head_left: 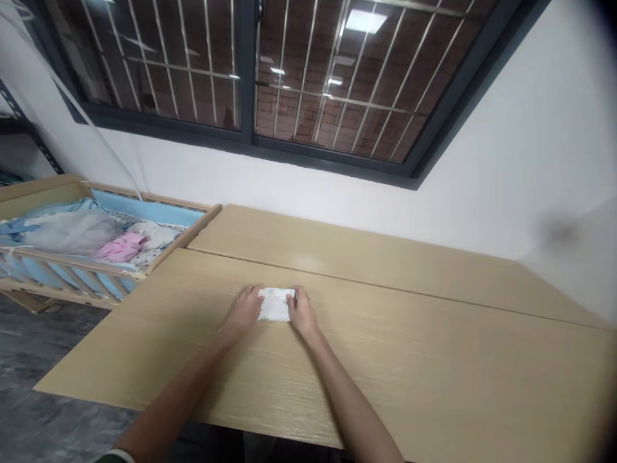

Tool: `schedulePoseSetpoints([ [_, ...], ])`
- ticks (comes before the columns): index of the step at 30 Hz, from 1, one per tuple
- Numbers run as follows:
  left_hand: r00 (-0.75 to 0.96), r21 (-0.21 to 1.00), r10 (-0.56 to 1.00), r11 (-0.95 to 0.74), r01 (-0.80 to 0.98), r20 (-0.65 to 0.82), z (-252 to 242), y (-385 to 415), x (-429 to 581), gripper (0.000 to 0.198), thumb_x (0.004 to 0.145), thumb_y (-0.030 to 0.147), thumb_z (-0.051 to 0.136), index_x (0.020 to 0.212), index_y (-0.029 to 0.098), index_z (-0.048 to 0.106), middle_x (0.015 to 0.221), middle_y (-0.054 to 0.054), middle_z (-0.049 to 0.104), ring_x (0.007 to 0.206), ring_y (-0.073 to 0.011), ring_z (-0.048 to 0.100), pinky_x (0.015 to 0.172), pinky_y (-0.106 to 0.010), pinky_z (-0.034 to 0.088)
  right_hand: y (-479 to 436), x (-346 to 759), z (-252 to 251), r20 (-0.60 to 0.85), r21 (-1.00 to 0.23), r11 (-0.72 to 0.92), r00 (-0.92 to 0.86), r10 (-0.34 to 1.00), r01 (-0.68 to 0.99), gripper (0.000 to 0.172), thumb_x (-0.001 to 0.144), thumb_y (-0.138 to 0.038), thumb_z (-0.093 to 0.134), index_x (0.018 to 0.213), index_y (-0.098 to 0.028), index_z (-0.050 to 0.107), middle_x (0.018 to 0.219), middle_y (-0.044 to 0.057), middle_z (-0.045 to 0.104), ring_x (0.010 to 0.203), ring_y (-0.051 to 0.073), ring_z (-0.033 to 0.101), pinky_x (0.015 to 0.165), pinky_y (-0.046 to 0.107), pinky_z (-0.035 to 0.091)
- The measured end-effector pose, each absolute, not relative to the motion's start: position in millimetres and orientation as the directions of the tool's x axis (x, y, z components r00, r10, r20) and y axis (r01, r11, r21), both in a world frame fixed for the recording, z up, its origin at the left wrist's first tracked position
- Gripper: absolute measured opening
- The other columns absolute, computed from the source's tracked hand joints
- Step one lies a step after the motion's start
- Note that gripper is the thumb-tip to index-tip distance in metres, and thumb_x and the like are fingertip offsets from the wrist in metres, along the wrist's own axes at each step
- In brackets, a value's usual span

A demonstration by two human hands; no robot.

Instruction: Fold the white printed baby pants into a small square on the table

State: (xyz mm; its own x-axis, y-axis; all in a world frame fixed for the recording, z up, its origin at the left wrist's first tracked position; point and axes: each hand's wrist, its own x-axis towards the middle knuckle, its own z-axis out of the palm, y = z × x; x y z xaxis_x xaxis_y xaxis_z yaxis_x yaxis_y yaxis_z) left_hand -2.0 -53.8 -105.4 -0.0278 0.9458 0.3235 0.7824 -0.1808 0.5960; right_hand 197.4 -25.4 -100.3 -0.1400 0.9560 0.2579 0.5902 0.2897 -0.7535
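Note:
A small white folded bundle [276, 304] with a faint green print lies flat on the wooden tabletop [414, 347]. Whether it is a diaper or a piece of cloth I cannot tell. My left hand [247, 307] grips its left edge, thumb on top and fingers curled round the far corner. At the opposite edge my right hand [302, 310] holds it in the same way, thumb over the top face. The bundle's underside and some of my fingertips are hidden.
A wooden crib [180, 252] with blue padding adjoins the table at the left, holding a pink cloth [122, 247] and pale bedding. Behind the table rise a white wall [289, 186] and a dark-framed barred window [248, 116]. A seam runs across the tabletop.

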Motion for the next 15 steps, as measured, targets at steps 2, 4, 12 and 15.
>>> schedulePoseSetpoints([
  [2, -0.03, 0.557, 0.942, -0.172, 0.812, 0.335, -105.3, -51.8, 0.2, 0.027, 0.099, 0.02, 0.043, 0.119, 0.02, 0.062, 0.117, -0.012, 0.068, 0.116, -0.0268, 0.062, 0.105, -0.043, 0.049, -23.6, 194.7, -105.1, 0.253, -0.744, 0.268, -0.113, 0.961, 0.612, 0.027, 0.1, -0.029, 0.043, 0.117, -0.016, 0.06, 0.108, 0.015, 0.069, 0.103, 0.027, 0.066, 0.092, 0.041, 0.052],
  [4, -0.043, 0.524, 0.93, -0.168, 0.835, 0.365, -102.3, -53.9, 3.1, 0.03, 0.101, 0.024, 0.042, 0.124, 0.018, 0.061, 0.126, -0.016, 0.065, 0.124, -0.0297, 0.058, 0.108, -0.047, 0.046, -26.1, 193.4, -103.3, 0.288, -0.716, 0.274, -0.085, 0.954, 0.642, 0.033, 0.1, -0.029, 0.042, 0.125, -0.014, 0.058, 0.12, 0.02, 0.066, 0.113, 0.03, 0.063, 0.099, 0.046, 0.05],
  [12, 0.212, 0.321, 0.865, -0.382, 0.867, 0.456, -114.3, -69.3, 37.9, 0.074, 0.106, 0.052, 0.027, 0.162, 0.008, 0.012, 0.166, -0.021, 0.027, 0.156, -0.0297, 0.022, 0.125, -0.05, 0.027, -38.2, 180.8, -92.2, 0.28, -0.245, 0.698, -0.64, 0.715, 0.673, 0.066, 0.1, -0.028, 0.045, 0.162, -0.011, 0.031, 0.165, 0.018, 0.034, 0.156, 0.03, 0.022, 0.125, 0.051, 0.024],
  [15, 0.191, 0.3, 0.883, -0.339, 0.892, 0.43, -131.5, -69.4, 32.0, 0.076, 0.105, 0.056, 0.025, 0.162, 0.007, 0.015, 0.164, -0.023, 0.031, 0.156, -0.0314, 0.023, 0.125, -0.052, 0.026, -37.2, 182.1, -96.1, 0.197, -0.232, 0.694, -0.666, 0.719, 0.681, 0.063, 0.103, -0.03, 0.038, 0.163, -0.011, 0.029, 0.167, 0.014, 0.031, 0.158, 0.026, 0.018, 0.128, 0.049, 0.019],
])
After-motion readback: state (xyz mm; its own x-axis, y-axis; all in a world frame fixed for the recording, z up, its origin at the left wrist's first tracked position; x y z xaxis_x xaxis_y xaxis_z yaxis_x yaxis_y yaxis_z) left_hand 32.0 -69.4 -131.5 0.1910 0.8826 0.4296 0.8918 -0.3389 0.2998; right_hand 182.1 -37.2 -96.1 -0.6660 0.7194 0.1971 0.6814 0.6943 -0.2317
